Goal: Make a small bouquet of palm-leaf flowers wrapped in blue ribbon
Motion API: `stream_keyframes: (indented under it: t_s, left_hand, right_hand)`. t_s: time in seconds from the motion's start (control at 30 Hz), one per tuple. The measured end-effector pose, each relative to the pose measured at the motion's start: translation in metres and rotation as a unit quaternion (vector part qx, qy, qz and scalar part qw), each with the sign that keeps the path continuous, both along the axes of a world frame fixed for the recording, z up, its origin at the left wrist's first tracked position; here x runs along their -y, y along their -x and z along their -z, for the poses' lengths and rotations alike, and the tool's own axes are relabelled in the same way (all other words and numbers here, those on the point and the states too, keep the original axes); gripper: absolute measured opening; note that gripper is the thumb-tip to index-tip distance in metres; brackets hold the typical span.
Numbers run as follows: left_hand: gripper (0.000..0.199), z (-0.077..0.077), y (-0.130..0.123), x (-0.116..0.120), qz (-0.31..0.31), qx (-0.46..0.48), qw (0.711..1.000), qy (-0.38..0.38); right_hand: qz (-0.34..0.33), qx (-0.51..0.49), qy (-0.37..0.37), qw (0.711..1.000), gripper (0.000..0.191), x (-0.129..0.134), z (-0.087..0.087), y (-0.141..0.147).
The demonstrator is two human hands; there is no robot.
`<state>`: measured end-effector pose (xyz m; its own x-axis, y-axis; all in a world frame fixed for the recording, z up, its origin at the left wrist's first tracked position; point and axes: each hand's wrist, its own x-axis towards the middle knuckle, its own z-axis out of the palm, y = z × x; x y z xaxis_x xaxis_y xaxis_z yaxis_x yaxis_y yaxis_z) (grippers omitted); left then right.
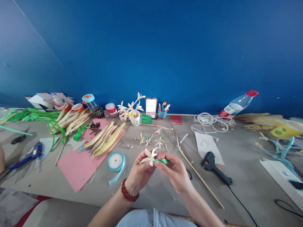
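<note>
A cream-white craft flower [150, 156] with several pointed petals is held up over the front of the table. My left hand [140, 170] has its fingers closed round the flower's base from the left. With thumb and fingertips my right hand [173, 168] pinches a strip of green tape [162, 161] beside the petals. Where tape and flower base meet is partly hidden by the fingers. Just behind the hands lie small finished-looking white flowers [145, 138]. To the left rests a roll of light blue ribbon [115, 161], its loose end trailing forward.
A black glue gun [216, 167] and its cord lie at the right, near a long dry stalk [201, 178]. Pink paper [77, 167], dried husks [104, 138] and a blue glue gun [29, 156] are at left. A cup of flowers [134, 119] stands behind; a bottle [238, 104] leans against the wall.
</note>
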<state>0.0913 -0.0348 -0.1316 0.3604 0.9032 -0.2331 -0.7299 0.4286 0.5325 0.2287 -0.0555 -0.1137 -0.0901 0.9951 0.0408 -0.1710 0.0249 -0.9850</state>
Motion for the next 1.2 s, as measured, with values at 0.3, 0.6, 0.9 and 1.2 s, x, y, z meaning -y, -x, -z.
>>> stream_keyframes:
  t_s: [0.3, 0.6, 0.9, 1.2]
  left_hand:
    - [0.013, 0.001, -0.007, 0.009, -0.085, -0.033, 0.994, -0.054]
    - [0.017, 0.006, -0.008, 0.012, -0.124, -0.048, 0.99, -0.046]
    - [0.021, 0.007, -0.01, 0.013, -0.152, -0.064, 0.985, -0.056]
    - [0.011, 0.01, -0.007, 0.012, -0.143, -0.078, 0.981, -0.107]
  right_hand:
    - [0.158, 0.27, -0.276, 0.909, 0.01, 0.0, 0.004, 0.001]
    - [0.184, 0.416, -0.401, 0.795, 0.015, 0.0, 0.002, 0.003]
    - [0.158, 0.385, -0.391, 0.821, 0.017, 0.001, 0.002, 0.001]
    - [0.154, 0.377, -0.394, 0.824, 0.016, 0.002, -0.003, 0.002]
